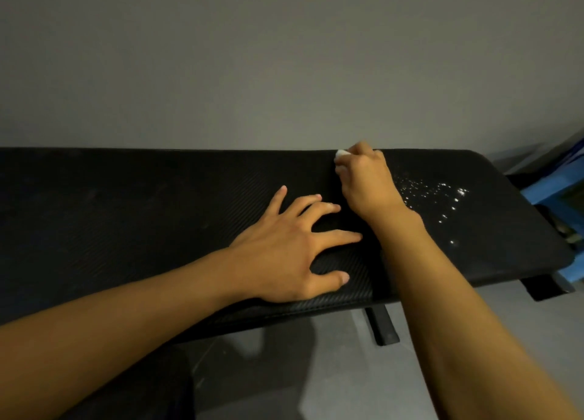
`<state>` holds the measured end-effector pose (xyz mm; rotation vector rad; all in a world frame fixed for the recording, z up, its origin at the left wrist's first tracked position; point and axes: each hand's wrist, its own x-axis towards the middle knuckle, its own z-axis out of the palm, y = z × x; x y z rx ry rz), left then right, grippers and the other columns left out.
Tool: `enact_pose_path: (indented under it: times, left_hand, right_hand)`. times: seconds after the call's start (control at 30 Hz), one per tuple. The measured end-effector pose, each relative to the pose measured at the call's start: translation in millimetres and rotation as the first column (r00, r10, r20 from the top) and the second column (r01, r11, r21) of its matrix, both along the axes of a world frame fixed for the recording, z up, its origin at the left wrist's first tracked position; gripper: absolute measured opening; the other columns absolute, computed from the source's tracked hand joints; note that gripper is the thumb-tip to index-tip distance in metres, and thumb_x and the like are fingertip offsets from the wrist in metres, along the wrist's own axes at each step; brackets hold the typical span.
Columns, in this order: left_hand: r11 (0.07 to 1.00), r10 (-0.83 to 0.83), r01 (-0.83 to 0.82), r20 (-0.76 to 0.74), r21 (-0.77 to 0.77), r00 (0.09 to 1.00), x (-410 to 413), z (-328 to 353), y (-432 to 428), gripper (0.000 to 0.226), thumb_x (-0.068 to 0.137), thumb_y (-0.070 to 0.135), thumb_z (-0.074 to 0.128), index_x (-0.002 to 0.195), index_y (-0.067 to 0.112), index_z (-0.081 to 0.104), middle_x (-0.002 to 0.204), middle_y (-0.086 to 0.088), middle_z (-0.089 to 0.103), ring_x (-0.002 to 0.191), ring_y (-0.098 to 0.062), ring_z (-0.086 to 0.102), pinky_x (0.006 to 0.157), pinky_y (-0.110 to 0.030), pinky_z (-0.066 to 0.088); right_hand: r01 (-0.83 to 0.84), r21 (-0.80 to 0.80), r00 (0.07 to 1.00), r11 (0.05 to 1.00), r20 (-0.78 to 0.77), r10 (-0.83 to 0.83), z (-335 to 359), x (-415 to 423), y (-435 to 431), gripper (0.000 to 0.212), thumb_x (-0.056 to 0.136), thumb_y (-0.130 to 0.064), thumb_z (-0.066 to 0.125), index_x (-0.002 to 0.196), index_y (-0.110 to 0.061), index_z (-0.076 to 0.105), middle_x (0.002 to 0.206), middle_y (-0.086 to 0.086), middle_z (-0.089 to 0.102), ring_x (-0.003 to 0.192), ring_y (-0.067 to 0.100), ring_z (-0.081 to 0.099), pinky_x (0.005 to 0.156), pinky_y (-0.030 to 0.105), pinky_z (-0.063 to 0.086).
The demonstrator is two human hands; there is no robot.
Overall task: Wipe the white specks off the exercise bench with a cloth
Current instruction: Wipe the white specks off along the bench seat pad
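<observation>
A black padded exercise bench point(142, 217) runs across the view against a grey wall. White specks point(439, 195) are scattered over its right part. My right hand point(366, 182) grips a small white cloth point(340, 154) at the bench's far edge, just left of the specks; most of the cloth is hidden under the fingers. My left hand point(294, 249) rests flat on the pad with its fingers spread, close to the near edge and beside my right wrist.
The grey wall point(284, 56) stands directly behind the bench. A blue object point(556, 182) sits past the bench's right end. Black bench legs point(382, 325) reach down to the grey floor in front.
</observation>
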<state>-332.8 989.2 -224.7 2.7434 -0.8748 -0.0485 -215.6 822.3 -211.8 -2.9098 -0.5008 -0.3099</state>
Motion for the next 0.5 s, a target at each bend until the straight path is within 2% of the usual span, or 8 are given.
enact_pose_path:
  times: [0.13, 0.23, 0.33, 0.4, 0.5]
  left_hand:
    - [1.000, 0.003, -0.004, 0.009, 0.016, 1.000, -1, -2, 0, 0.068, 0.089, 0.077, 0.033, 0.151, 0.055, 0.017, 0.165, 0.004, 0.012, 0.154, -0.018, -0.001, 0.121, -0.063, 0.001]
    - [0.999, -0.005, 0.004, 0.010, 0.049, 1.000, -2, 0, -4, 0.069, 0.090, 0.076, 0.033, 0.153, 0.054, 0.015, 0.165, 0.002, 0.011, 0.154, -0.020, -0.002, 0.120, -0.064, 0.002]
    - [0.997, -0.053, 0.051, 0.042, 0.063, 0.998, 0, 3, -14, 0.067, 0.091, 0.071, 0.035, 0.153, 0.052, 0.019, 0.165, -0.001, 0.013, 0.154, -0.022, -0.001, 0.121, -0.063, 0.007]
    - [0.994, -0.108, 0.106, 0.069, 0.037, 0.992, 3, 4, -30, 0.065, 0.092, 0.069, 0.039, 0.152, 0.049, 0.027, 0.164, -0.003, 0.018, 0.154, -0.024, 0.004, 0.120, -0.065, 0.011]
    - [0.987, -0.161, 0.161, 0.036, 0.001, 0.986, 8, 5, -48, 0.062, 0.092, 0.066, 0.045, 0.148, 0.042, 0.038, 0.161, -0.006, 0.025, 0.153, -0.025, 0.011, 0.117, -0.070, 0.013]
  right_hand:
    - [-0.105, 0.036, 0.994, 0.994, 0.015, 0.105, 0, -88, -43, 0.021, 0.100, -0.013, 0.053, 0.117, -0.014, 0.065, 0.118, 0.008, 0.052, 0.097, 0.029, 0.049, 0.086, 0.037, 0.044]
    - [-0.017, 0.121, 0.998, 0.993, 0.057, 0.010, -5, -126, -77, 0.021, 0.098, -0.013, 0.059, 0.117, -0.014, 0.068, 0.116, 0.006, 0.055, 0.094, 0.028, 0.050, 0.083, 0.037, 0.047]
    - [0.105, 0.186, 0.990, 0.977, 0.069, -0.119, -12, -115, -79, 0.019, 0.099, -0.014, 0.058, 0.114, -0.013, 0.071, 0.116, 0.007, 0.055, 0.096, 0.027, 0.049, 0.082, 0.035, 0.044]
    - [0.152, 0.173, 0.985, 0.973, 0.060, -0.164, -14, -102, -73, 0.019, 0.101, -0.013, 0.054, 0.111, -0.010, 0.070, 0.118, 0.010, 0.054, 0.097, 0.027, 0.046, 0.083, 0.034, 0.042]
    - [0.123, 0.173, 0.990, 0.977, 0.043, -0.132, -13, -101, -74, 0.020, 0.102, -0.014, 0.052, 0.112, -0.010, 0.068, 0.119, 0.008, 0.053, 0.097, 0.027, 0.046, 0.083, 0.040, 0.046]
